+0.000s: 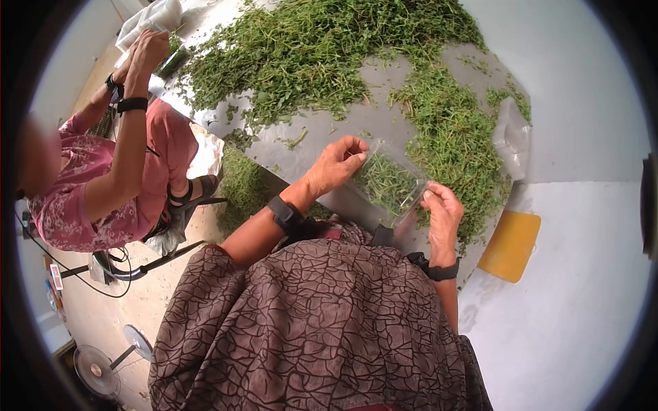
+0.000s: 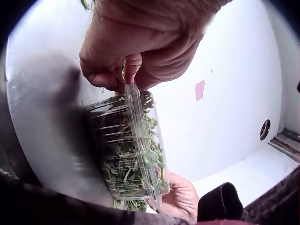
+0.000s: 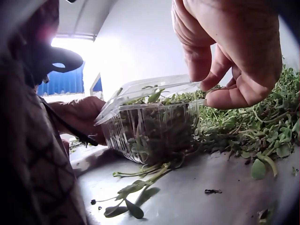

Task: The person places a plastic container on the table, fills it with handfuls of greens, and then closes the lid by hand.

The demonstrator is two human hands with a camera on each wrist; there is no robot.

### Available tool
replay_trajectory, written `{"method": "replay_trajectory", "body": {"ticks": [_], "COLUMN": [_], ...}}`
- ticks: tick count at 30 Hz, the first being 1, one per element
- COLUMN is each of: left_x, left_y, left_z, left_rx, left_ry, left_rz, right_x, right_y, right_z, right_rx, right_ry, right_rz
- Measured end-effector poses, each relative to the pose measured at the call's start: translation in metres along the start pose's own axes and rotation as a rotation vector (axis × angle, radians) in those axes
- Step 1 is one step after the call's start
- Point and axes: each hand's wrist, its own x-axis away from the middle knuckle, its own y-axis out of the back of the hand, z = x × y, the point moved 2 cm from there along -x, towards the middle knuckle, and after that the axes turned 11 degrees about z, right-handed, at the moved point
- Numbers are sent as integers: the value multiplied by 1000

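A clear plastic clamshell container (image 1: 391, 179) filled with leafy green sprigs sits at the near edge of the metal table. My left hand (image 1: 339, 163) pinches its rim at one end, thumb against fingertips. At the opposite end my right hand (image 1: 442, 209) pinches the rim between thumb and fingers. From the right wrist view, the lid (image 3: 154, 86) lies over the greens with a narrow gap above the base. A few loose sprigs (image 3: 133, 192) lie on the table beside the container.
Heaps of cut greens (image 1: 308, 55) cover much of the metal table (image 1: 288, 147). Another clear container (image 1: 513, 140) stands at its right edge, above a yellow panel (image 1: 510, 246). A second person (image 1: 116, 164) sits at the left, near clear containers (image 1: 151, 24). A fan (image 1: 99, 370) stands behind.
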Motion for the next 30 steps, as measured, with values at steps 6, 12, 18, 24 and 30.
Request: {"method": "replay_trajectory", "body": {"ticks": [6, 12, 18, 24, 30], "left_x": [-9, -18, -22, -20, -19], "left_y": [2, 1, 2, 1, -3], "left_z": [2, 2, 3, -1, -4], "left_rx": [74, -84, -135, -55, 19], "left_ry": [32, 60, 48, 80, 127], "left_rz": [65, 7, -94, -5, 15], "right_x": [0, -5, -11, -16, -20], "right_y": [1, 1, 1, -2, -3], "right_z": [-2, -7, -6, 0, -2], "right_rx": [-20, -35, -112, -68, -52], "right_ry": [-5, 2, -70, -130, -172], "right_rz": [27, 28, 35, -7, 47]}}
